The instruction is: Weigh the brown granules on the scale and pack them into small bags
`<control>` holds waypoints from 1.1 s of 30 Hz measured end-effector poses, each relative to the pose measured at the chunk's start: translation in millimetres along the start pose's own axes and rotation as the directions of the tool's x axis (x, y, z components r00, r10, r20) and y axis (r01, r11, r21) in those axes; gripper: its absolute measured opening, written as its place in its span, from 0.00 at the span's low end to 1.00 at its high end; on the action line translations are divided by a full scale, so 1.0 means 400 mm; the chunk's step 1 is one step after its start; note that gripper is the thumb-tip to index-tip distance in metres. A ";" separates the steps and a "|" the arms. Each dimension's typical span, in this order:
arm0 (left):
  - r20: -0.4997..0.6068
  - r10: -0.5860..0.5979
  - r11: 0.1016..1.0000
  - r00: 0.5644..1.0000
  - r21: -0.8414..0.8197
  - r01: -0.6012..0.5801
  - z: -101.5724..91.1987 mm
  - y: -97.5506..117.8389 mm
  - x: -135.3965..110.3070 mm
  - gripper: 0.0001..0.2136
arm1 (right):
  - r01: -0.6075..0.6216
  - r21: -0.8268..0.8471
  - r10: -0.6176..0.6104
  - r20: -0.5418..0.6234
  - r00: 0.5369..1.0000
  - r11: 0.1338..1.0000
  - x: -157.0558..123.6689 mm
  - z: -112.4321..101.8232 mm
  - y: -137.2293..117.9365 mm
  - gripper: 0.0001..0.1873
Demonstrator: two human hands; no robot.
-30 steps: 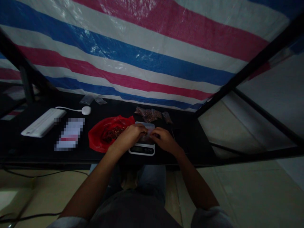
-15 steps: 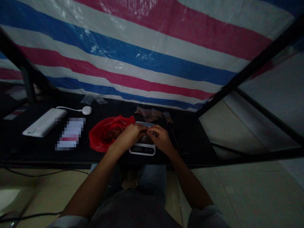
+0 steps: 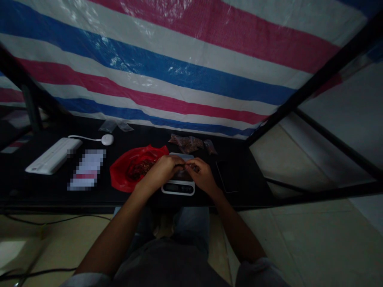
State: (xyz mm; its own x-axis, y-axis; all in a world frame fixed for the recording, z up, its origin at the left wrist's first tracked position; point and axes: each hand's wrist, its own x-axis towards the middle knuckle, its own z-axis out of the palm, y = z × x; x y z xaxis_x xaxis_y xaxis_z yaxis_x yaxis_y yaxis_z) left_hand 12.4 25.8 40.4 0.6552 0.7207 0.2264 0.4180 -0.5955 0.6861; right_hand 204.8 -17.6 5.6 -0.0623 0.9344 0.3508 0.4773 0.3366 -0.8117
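Observation:
My left hand (image 3: 166, 167) and my right hand (image 3: 201, 174) meet over a white kitchen scale (image 3: 178, 188). Thumbs and fingers of both hands are closed in a pinch on the top edge of what looks like a small plastic bag (image 3: 184, 174) with brown contents. It hangs at the scale's plate, and my fingers cover part of it. Close by my left wrist lies an open red plastic bag (image 3: 119, 174) with dark reddish-brown bits (image 3: 140, 169) inside. Beyond the scale, several small filled plastic bags (image 3: 187, 143) lie together, one (image 3: 210, 147) slightly apart.
A dark phone (image 3: 226, 176) lies right of the scale. To the left are a white elongated device (image 3: 54, 156), a round white piece (image 3: 107, 139) on a cord, and a blurred-out flat item (image 3: 87, 169). Clear bags (image 3: 115, 125) lie near the striped sheet (image 3: 167, 87) behind the black table.
The view has shifted slightly. Both hands stay pinched together over the scale, with only small finger movement.

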 end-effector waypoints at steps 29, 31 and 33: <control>-0.153 -0.114 0.975 0.982 -0.206 0.081 0.025 -0.009 -0.006 0.11 | 0.102 -0.048 -0.103 -0.016 0.995 0.994 -0.006 0.010 -0.003 0.04; -0.157 -0.115 0.975 0.981 -0.208 0.081 0.025 -0.012 -0.010 0.11 | 0.110 -0.061 -0.111 -0.011 0.994 0.992 -0.007 0.010 -0.003 0.04; -0.165 -0.108 0.976 0.980 -0.207 0.073 0.026 -0.015 -0.014 0.11 | 0.110 -0.068 -0.111 -0.003 0.994 0.992 -0.008 0.008 -0.004 0.05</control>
State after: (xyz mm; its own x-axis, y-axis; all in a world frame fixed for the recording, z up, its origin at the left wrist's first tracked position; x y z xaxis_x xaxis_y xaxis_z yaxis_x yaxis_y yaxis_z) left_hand 12.6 21.8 27.7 0.4930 0.8297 0.2620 0.3256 -0.4552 0.8287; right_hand 201.2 -20.7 4.4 -0.1118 0.8910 0.4401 0.5260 0.4288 -0.7345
